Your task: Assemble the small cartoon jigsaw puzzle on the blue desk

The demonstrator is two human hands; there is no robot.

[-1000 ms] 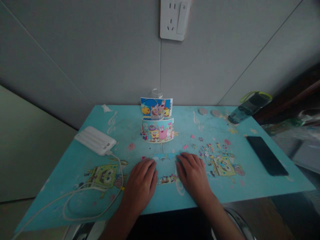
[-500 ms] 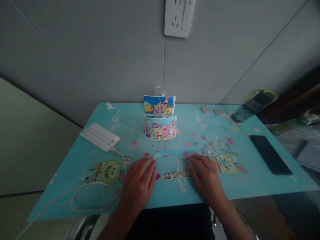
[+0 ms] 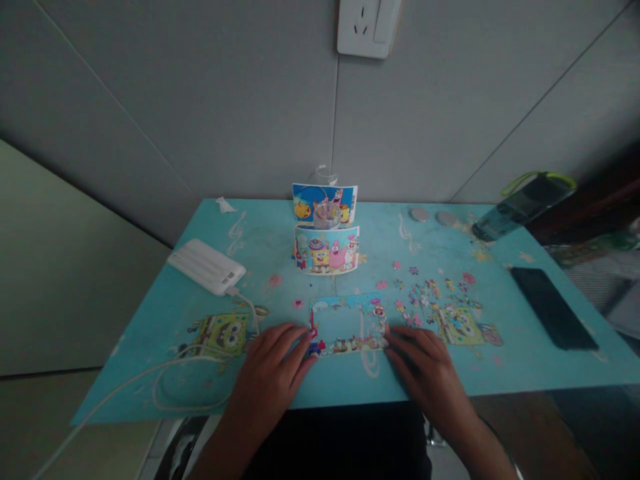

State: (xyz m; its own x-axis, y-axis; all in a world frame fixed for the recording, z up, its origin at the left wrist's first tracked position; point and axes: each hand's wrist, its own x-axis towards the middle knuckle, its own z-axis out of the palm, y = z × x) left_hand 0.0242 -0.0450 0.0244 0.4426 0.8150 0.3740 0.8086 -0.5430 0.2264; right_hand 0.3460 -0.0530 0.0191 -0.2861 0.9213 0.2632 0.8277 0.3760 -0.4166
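A rectangular border of joined jigsaw puzzle pieces (image 3: 350,345) lies flat on the blue table, with bare tabletop showing inside it. My left hand (image 3: 277,360) rests at its left side, fingers stretched out and fingertips touching the edge. At the right side, my right hand (image 3: 423,353) lies with extended fingers against the lower right edge. Neither hand lifts anything. Loose puzzle pieces (image 3: 425,293) are scattered beyond my right hand, and a single pink piece (image 3: 298,304) sits off the upper left corner. Behind the border stands a curved cartoon picture card (image 3: 327,252).
A second card (image 3: 303,200) and a clear container (image 3: 327,215) stand behind the first. On the left are a white power bank (image 3: 207,267) and its looping cable (image 3: 165,367). A bottle (image 3: 523,207), a black phone (image 3: 553,308) and two round lids (image 3: 419,215) are on the right.
Both hands have slid nearer to me along the border's sides, uncovering its upper side edges. The whole view has shifted slightly.
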